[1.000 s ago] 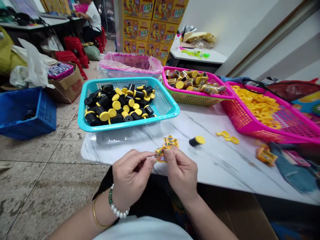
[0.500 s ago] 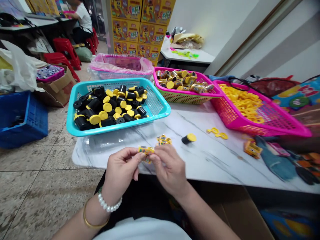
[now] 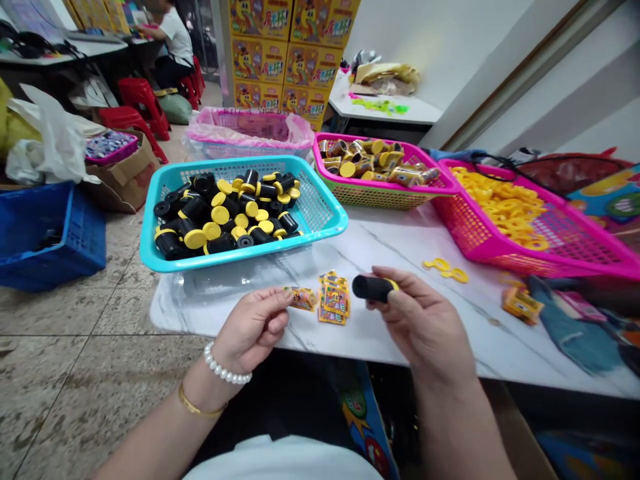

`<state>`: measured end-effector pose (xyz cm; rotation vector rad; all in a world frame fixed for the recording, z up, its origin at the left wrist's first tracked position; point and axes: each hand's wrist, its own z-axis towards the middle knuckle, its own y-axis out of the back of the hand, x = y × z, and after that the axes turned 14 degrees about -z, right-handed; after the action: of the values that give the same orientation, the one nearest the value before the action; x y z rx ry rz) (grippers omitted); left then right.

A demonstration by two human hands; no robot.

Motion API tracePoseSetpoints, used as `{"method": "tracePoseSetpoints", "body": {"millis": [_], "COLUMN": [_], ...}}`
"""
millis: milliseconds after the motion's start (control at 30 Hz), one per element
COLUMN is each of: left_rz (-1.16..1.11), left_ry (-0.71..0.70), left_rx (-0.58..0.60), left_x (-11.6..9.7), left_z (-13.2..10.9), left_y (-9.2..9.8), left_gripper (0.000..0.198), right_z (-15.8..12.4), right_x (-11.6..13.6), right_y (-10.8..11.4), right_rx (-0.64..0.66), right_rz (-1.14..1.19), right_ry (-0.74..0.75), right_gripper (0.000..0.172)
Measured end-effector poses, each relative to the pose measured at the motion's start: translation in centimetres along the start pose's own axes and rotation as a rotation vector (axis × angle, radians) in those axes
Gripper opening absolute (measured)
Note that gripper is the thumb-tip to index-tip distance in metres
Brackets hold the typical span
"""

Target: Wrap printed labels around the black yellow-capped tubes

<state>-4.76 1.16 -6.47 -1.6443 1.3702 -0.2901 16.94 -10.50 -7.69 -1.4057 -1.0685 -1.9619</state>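
Note:
My left hand (image 3: 254,327) pinches one small printed sticker (image 3: 303,298) between thumb and fingers, just above the table's near edge. Right beside it a little stack of the same stickers (image 3: 335,299) lies on the white marble table (image 3: 410,247). My right hand (image 3: 425,320) is closed round a black cylinder with a yellow cap (image 3: 373,288), held sideways just right of the stack.
A teal basket (image 3: 320,207) of black, yellow-capped cylinders sits at the table's far left. Behind are a pink basket (image 3: 395,193) of labelled cylinders and a pink basket (image 3: 575,247) of yellow rings. Two yellow rings (image 3: 447,269) lie loose. A blue crate (image 3: 50,233) stands on the floor.
My hands have separated: the left keeps a single sticker, the right has left the stickers and picked up the black cylinder that lay on the table. The sticker stack now lies on the table.

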Motion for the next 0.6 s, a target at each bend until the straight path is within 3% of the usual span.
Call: {"method": "tracePoseSetpoints", "body": {"millis": [133, 267, 433, 600], "left_rz": [-0.020, -0.016, -0.089, -0.121], "left_ry": [-0.003, -0.020, -0.025, -0.015], "left_rx": [-0.021, -0.003, 0.032, 0.055], "left_x": [0.3, 0.5, 0.5, 0.6], "left_z": [0.4, 0.4, 0.6, 1.0], "left_y": [-0.4, -0.8, -0.7, -0.3], "left_gripper": [0.041, 0.035, 0.034, 0.036], "right_z": [-1.6, -1.9, -2.1, -2.6], "right_x": [2.0, 2.1, 2.8, 3.8], "right_y": [-2.8, -3.9, -4.1, -3.9], "right_rx": [0.128, 0.116, 0.023, -0.026], "right_rz": [0.173, 0.172, -0.037, -0.375], "right_ry": [0.001, 0.006, 0.057, 0.276], "right_gripper": [0.036, 0.031, 0.025, 0.027]}}
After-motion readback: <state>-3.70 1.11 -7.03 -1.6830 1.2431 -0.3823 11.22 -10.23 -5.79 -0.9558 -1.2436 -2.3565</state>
